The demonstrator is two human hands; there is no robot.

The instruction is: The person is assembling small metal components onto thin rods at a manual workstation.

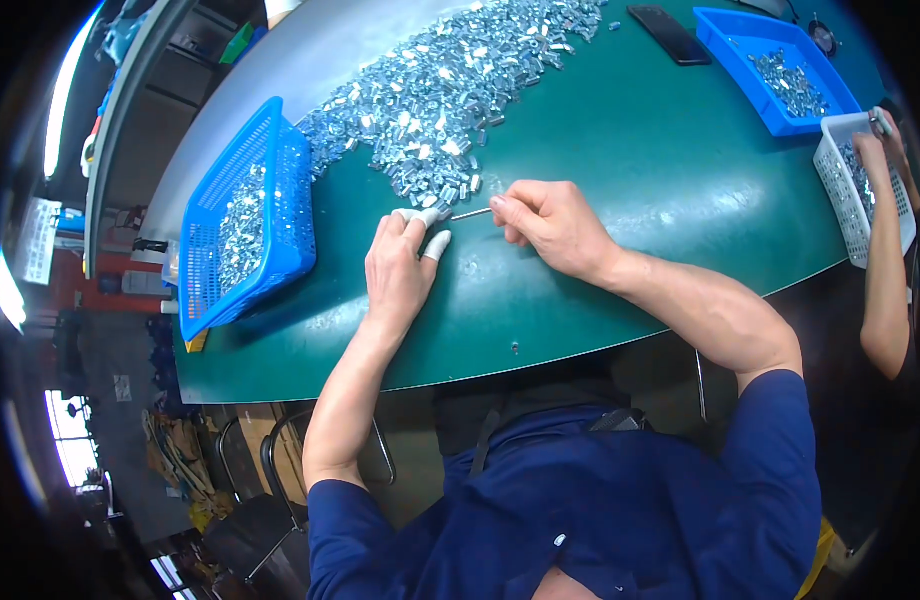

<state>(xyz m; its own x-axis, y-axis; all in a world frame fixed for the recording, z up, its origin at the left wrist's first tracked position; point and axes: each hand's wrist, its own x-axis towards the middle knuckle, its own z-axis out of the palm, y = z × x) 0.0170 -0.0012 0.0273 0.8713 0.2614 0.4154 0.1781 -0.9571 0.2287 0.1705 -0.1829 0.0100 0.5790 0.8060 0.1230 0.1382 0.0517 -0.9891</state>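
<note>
My left hand [398, 268] wears white covers on its thumb and forefinger. Its fingers are closed on a small silvery metal part [444, 212], partly hidden by the fingertips, at the near tip of a pile of metal parts [430, 120]. A thin metal rod [472, 214] is pinched between the thumb and fingers of my right hand [560, 228]. The rod points left, its far end reaching the part at my left fingertips. Whether the tip is inside the part or only against it, I cannot tell.
A blue perforated basket [298, 215] of metal parts stands left on the green table [620, 150]. At the far right are a dark phone [670, 34], a blue tray [780, 122] and a white basket [842, 205], where another person's hands [875, 150] work. Chairs stand below the table edge.
</note>
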